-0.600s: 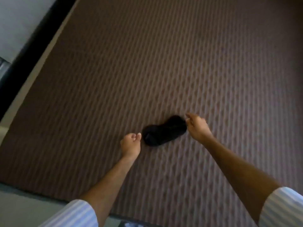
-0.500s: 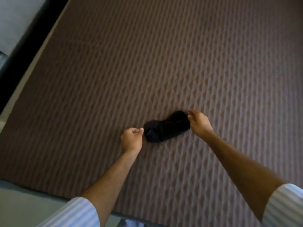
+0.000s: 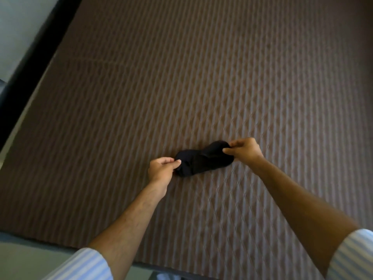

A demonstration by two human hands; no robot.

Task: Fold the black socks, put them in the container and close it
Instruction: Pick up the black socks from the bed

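The black socks point(image 3: 202, 158) lie as one short dark bundle on the brown quilted bed cover point(image 3: 201, 77), a little right of the middle. My left hand point(image 3: 161, 170) pinches the bundle's left end between thumb and fingers. My right hand point(image 3: 245, 151) pinches the right end the same way. Both arms reach in from the bottom, with striped sleeves pushed up. No container is in view.
A dark bed frame point(image 3: 30, 77) and a pale floor point(image 3: 18, 27) run along the left side. The cover's near edge point(image 3: 60, 242) crosses the bottom left. Something pale and unclear point(image 3: 167, 276) shows at the bottom edge.
Both hands have closed in on the socks: the left hand moved right onto the left end, and the right hand now grips the right end. The bundle lies slightly more stretched.
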